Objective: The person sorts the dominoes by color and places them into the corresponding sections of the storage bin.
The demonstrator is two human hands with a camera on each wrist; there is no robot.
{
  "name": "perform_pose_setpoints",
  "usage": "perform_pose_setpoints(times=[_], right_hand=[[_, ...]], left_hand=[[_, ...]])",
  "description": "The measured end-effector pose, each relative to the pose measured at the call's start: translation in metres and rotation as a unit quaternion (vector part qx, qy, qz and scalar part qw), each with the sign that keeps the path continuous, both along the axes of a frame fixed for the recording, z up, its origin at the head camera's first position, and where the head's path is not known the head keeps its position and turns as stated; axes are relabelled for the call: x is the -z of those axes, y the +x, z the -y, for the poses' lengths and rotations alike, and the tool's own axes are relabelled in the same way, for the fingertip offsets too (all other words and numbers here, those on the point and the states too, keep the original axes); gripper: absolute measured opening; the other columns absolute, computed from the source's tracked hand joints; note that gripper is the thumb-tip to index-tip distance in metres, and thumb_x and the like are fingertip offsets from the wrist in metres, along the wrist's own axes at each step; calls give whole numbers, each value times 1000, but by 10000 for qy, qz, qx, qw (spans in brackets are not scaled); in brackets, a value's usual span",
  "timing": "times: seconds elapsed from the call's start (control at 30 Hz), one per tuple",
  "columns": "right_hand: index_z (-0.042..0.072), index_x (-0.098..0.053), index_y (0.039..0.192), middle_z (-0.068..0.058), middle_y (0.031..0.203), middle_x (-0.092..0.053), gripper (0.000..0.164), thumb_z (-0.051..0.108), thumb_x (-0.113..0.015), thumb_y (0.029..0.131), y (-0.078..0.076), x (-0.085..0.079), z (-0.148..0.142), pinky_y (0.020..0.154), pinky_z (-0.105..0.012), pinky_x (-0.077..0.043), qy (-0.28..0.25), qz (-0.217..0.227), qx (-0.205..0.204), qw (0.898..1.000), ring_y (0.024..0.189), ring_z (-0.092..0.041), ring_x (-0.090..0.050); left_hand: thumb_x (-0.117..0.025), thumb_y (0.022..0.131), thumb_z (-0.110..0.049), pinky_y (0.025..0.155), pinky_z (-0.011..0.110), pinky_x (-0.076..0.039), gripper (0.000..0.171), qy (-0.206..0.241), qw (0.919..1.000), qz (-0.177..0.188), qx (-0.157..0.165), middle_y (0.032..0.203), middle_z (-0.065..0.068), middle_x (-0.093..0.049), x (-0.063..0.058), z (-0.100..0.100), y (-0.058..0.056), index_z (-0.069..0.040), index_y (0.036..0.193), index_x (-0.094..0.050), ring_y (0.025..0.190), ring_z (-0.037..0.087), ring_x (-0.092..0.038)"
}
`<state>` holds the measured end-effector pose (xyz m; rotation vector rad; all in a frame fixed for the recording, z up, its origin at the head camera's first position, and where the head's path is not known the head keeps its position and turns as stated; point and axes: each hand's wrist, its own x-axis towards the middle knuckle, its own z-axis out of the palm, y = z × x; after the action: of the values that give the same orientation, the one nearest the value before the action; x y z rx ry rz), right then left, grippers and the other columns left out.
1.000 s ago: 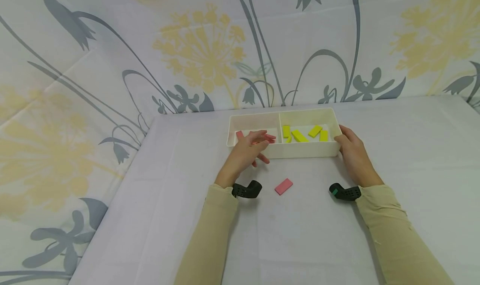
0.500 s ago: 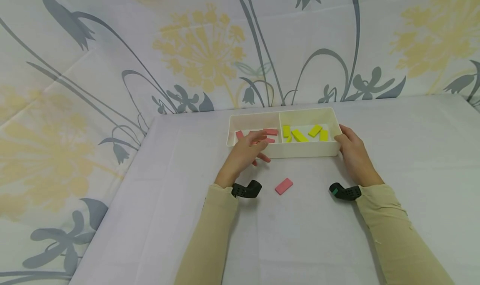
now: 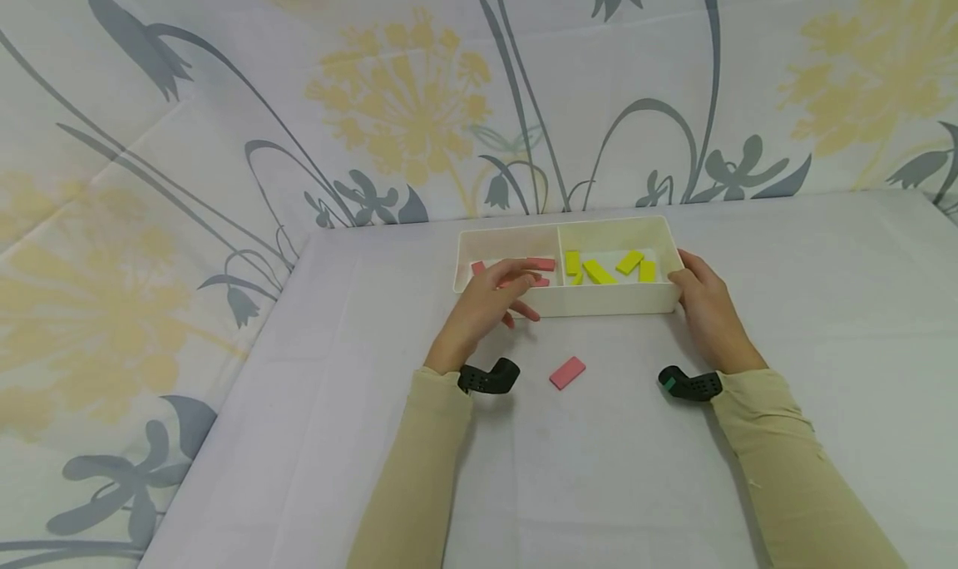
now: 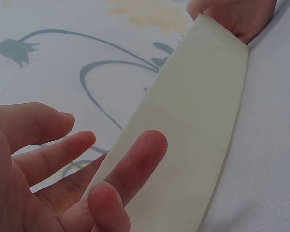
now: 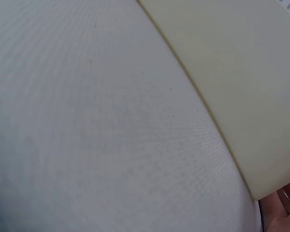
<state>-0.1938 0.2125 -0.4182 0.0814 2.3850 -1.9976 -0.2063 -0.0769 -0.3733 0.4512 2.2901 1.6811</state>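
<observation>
A white two-compartment box [image 3: 606, 301] stands on the table. Pink flat blocks [image 3: 541, 264] lie in its left compartment, partly hidden by my left hand [image 3: 479, 307]. That hand hovers at the front wall with spread, loosely bent fingers; in the left wrist view nothing is between them. Several yellow flat blocks [image 3: 598, 272] lie in the right compartment. My right hand [image 3: 709, 315] grips the box's right end, its thumb near the front corner. In the right wrist view, only a few of its fingers show beside the box wall [image 5: 237, 87].
One pink block [image 3: 567, 373] lies on the white tablecloth [image 3: 599, 469], in front of the box and between the two forearms. Behind the table hangs a flower-patterned cloth [image 3: 569, 78]. Each wrist wears a black camera mount.
Pink blocks bunched below the left fingers a second ago now lie spread in the left compartment. The left hand has shifted only slightly; the right hand and the box stay put.
</observation>
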Motion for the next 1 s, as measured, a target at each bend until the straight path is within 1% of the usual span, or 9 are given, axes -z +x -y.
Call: perform_pose_setpoints(times=[0.1,0.17,0.33,0.47,0.6,0.7,0.8,0.9,1.0], right_hand=[[12,-16,143,-4,147,-15,52,30,-28,95,0,0,0,105,-40,-18,30,17,8,10000,131,-17,-17],[12,-16,143,-4,147,-15,52,30,-28,95,0,1,-1,105,-41,-18,76,30,13,10000,131,-17,-17],[12,-16,143,-5,147,-15,53,30,-28,95,0,0,0,105,-40,-18,26,17,1,10000,132,-17,-17],[11,-15,143,-4,147,-14,53,29,-28,95,-1,0,0,106,-40,-17,-51,7,-7,10000,132,-17,-16],[11,-15,143,-4,147,-14,53,28,-28,95,-1,0,0,106,-40,-17,-99,4,-7,10000,131,-16,-16],[11,-15,143,-5,147,-14,52,28,-28,95,-2,1,0,106,-39,-17,-129,-12,-9,9999,131,-16,-17],[10,-15,143,-5,147,-14,52,27,-28,95,-2,2,0,106,-39,-16,-195,-38,-9,9998,131,-15,-17],[11,-15,143,-5,147,-13,52,27,-29,95,-3,2,0,106,-38,-16,-222,-46,-5,9997,131,-15,-16],[11,-15,143,-5,147,-13,52,27,-29,95,-3,2,0,106,-38,-16,-221,-46,-8,9997,131,-15,-16]], left_hand=[[-48,91,-34,58,32,-45,23,229,9997,-10,47,115,0,-56,-1,0,0,-30,112,-59,77,28,-64],[-48,91,-34,57,30,-44,23,379,9992,-37,95,114,0,-56,-1,0,-1,-29,111,-59,77,28,-64],[-49,91,-36,60,32,-45,24,545,9982,-119,211,110,2,-59,-2,-1,-1,-27,110,-60,77,25,-64],[-51,90,-36,62,33,-46,25,542,9981,-52,292,103,6,-61,-2,-2,-2,-25,110,-60,78,24,-64],[-52,89,-37,65,33,-48,29,339,9984,73,440,95,6,-62,-2,-2,-2,-17,108,-60,80,21,-63],[-51,90,-35,67,34,-48,28,78,9978,81,648,91,5,-64,-1,-2,-2,-13,103,-62,80,20,-63],[-50,91,-32,68,36,-48,25,-161,9957,71,904,88,4,-65,1,-2,-2,-13,100,-63,80,22,-63],[-50,91,-32,69,37,-49,25,-373,9927,117,1142,87,4,-65,2,-4,-2,-13,101,-63,79,24,-62],[-50,91,-33,69,37,-49,28,-662,9887,137,1340,87,7,-64,4,-7,-1,-11,104,-61,78,25,-61]])
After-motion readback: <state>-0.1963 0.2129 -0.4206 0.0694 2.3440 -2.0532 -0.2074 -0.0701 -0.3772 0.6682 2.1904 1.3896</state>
